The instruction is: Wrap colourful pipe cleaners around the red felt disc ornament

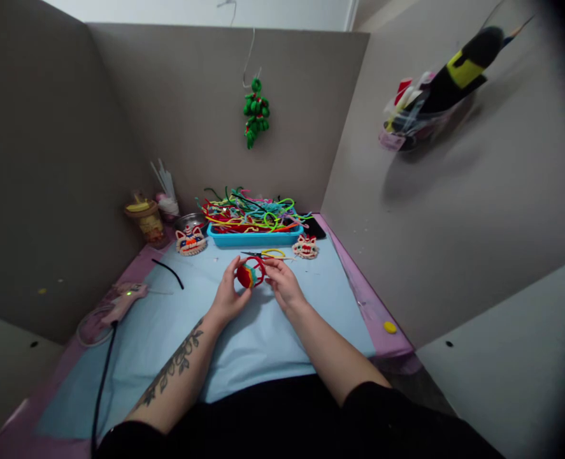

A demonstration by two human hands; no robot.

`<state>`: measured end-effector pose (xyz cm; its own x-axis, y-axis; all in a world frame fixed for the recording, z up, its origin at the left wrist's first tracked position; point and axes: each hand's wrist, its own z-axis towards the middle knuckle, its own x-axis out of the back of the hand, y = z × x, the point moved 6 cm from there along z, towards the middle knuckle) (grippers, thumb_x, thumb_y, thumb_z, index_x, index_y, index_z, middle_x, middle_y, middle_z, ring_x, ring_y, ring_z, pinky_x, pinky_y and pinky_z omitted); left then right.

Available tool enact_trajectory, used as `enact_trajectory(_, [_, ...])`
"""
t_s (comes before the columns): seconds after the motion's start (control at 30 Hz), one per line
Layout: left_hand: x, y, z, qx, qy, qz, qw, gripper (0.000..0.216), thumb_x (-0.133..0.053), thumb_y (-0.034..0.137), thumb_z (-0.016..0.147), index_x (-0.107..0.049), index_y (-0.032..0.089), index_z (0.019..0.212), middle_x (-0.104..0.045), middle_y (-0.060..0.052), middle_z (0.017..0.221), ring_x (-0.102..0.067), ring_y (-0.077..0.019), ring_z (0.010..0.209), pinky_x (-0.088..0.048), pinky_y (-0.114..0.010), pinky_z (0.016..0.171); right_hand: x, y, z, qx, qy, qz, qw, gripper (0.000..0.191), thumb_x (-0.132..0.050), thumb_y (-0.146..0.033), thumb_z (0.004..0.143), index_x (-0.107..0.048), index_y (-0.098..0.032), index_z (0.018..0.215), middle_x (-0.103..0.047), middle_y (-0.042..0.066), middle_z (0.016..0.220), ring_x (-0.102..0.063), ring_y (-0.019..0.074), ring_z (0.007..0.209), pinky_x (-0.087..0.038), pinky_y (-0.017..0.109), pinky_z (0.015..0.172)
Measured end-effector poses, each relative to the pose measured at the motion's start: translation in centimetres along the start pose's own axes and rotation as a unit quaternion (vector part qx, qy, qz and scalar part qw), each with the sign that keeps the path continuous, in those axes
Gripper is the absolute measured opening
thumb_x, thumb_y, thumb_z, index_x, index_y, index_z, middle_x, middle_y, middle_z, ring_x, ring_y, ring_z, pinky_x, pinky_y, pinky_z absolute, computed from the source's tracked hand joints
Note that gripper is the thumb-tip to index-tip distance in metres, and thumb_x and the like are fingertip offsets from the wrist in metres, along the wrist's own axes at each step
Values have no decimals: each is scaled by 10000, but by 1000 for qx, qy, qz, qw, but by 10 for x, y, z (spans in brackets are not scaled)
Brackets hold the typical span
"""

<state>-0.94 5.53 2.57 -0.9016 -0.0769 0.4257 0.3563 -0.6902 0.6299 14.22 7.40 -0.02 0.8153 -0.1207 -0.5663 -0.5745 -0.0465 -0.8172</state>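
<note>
Between both hands, just above the light blue cloth, is a small round pipe-cleaner piece (pixel 247 276) with a red face, an orange and teal band and an open red frame on its right. My left hand (pixel 231 295) grips its left side, thumb below and fingers above. At the frame's right edge, my right hand (pixel 282 284) has its fingertips pinched on the red frame. Right behind the hands lie yellow-handled scissors (pixel 273 253). Two lion-like pipe-cleaner faces, one on the left (pixel 191 241) and one on the right (pixel 306 247), rest farther back.
A blue tray (pixel 256 239) heaped with colourful pipe cleaners stands at the back. A pink glue gun (pixel 128 301) with a lit green light and a black cord lies left, near a black pipe cleaner (pixel 168 273). Grey partitions enclose the table; a phone (pixel 314 227) lies back right.
</note>
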Motion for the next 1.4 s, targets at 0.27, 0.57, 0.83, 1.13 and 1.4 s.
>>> enact_trajectory(0.27, [32, -9, 39, 85, -111, 146, 979, 973, -615, 193, 706, -36, 198, 1487, -502, -160, 1340, -500, -269, 1208, -398, -438, 994, 20, -1, 9, -30, 76, 45, 996, 298, -699, -276, 559, -557, -222, 816, -625, -66, 655, -556, 95, 617, -360, 211, 579])
enact_trajectory(0.57, [57, -57, 84, 160, -209, 114, 958, 773, -639, 345, 667, -399, 180, 1383, -441, -145, 1426, -481, -277, 1248, -458, -363, 929, 28, -5, 7, -47, 99, 57, 992, 296, -667, -264, 594, -505, -240, 840, -608, -71, 637, -568, 94, 606, -392, 203, 565])
enact_trajectory(0.83, [76, -81, 44, 267, -106, 167, 943, 366, -646, 450, 694, -716, 162, 908, -722, -92, 798, -656, -236, 721, -504, -363, 723, 4, -23, 30, 1, -61, -279, 958, 162, -636, -301, 687, -658, -206, 816, -686, 9, 785, -608, 150, 714, -448, 274, 627])
enact_trajectory(1.13, [42, -81, 30, 174, -137, 132, 966, 507, -508, 470, 835, -606, 149, 1216, -567, -144, 1307, -513, -275, 1212, -379, -445, 1032, -53, -2, 83, 225, -394, -559, 694, 429, -523, -108, 794, -613, -209, 1201, -617, 88, 1264, -538, 219, 1207, -390, 432, 1058])
enact_trajectory(1.4, [40, -84, 28, 165, -153, 141, 964, 397, -484, 368, 880, -626, 164, 1189, -648, -115, 1194, -585, -240, 1096, -432, -405, 976, -56, 12, 100, 177, -516, -541, 640, 445, -524, -157, 850, -537, -228, 1289, -547, 86, 1350, -501, 195, 1262, -393, 397, 1073])
